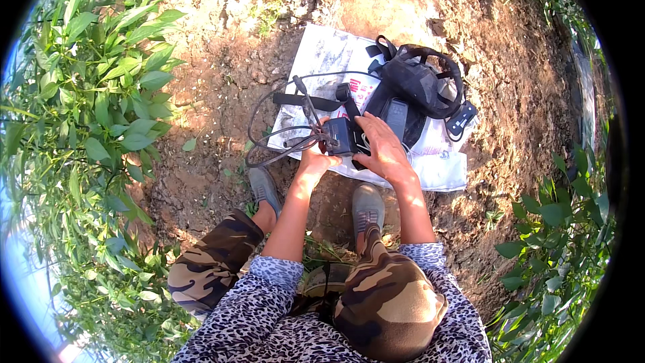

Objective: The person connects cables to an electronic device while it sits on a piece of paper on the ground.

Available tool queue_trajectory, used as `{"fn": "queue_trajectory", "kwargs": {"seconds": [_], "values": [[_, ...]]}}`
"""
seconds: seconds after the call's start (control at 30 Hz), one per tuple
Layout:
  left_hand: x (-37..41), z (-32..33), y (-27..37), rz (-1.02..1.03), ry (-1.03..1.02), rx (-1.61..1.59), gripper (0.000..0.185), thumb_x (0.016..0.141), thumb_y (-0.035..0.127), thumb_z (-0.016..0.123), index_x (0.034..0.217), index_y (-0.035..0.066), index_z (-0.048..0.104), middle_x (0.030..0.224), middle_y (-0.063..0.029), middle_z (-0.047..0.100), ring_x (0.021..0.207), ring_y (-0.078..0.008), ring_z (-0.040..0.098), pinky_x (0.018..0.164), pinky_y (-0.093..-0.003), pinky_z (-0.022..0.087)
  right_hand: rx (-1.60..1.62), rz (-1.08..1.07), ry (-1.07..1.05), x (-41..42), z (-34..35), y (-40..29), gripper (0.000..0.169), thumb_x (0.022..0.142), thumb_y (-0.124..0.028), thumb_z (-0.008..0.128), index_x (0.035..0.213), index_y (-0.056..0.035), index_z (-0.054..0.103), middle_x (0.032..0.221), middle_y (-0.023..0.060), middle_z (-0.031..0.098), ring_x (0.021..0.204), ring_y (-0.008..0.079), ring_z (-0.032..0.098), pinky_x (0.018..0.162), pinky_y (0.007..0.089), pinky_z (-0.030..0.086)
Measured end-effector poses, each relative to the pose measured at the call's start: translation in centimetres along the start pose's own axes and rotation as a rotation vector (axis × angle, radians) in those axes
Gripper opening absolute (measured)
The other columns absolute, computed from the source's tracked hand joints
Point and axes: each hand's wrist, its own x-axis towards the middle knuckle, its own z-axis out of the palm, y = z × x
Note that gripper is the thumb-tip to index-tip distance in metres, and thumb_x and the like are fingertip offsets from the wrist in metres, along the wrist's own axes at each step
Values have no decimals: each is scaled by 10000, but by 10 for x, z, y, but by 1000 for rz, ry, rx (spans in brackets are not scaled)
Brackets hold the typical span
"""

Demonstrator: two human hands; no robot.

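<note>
My left hand [315,160] grips a black box-shaped device [341,137] from its left side, with part of the fingers hidden behind cables. Against the device's right end, my right hand [387,150] has its thumb and fingers spread around a black part. A bundle of dark cables [307,137] crosses the left hand and loops out to the left. A black strap [307,101] with a buckle [343,92] lies just beyond the device. Past the right hand is a grey rectangular pack [396,117], and a thin white cable [406,150] curves beside that hand.
A white printed sack [322,48] is spread on bare soil [216,80]. On it rests a black mesh headgear with straps [415,78]; a small black module [461,120] sits at its right. Leafy plants [95,126] border the left, more plants [554,222] the right. My grey shoes [368,206] touch the sack's near side.
</note>
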Motion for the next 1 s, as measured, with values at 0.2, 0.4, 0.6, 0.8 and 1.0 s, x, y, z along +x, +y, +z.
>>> {"fn": "queue_trajectory", "kwargs": {"seconds": [0.2,0.4,0.6,0.8,1.0], "values": [[8,-17,-12,-54,-145,-398,904,543,-199,519,1373,97,322,1243,-85,503,1094,-206,536,885,-324,462,130,77,92,-4,2,11,627,644,-99,717,1217,-3,481,1270,211,477,1226,350,412,1023,398,336],[14,-26,-29,-111,-287,-636,739,633,-75,498,1346,50,346,1248,-127,508,1161,-271,498,990,-426,391,144,162,121,-2,-5,11,575,657,-90,708,1187,0,504,1273,220,475,1201,355,442,1002,386,361],[12,-24,-25,-64,-339,-654,735,650,-1,651,1326,15,361,1211,-130,534,1112,-259,534,968,-399,417,182,189,119,-2,-3,11,576,653,-97,708,1182,6,507,1282,221,468,1199,349,447,1005,379,359],[13,-21,-17,-21,-352,-685,708,682,136,743,1287,9,398,1191,-131,544,1097,-250,543,963,-407,427,177,188,76,-1,0,9,567,659,-123,689,1180,15,511,1281,223,468,1212,349,434,1013,381,348],[11,-25,-18,-41,-303,-723,581,710,139,700,1220,-8,463,1146,-133,573,1087,-245,550,959,-407,433,190,187,133,-2,0,14,546,665,-125,683,1165,16,517,1253,215,496,1192,349,455,1005,377,357]]}}
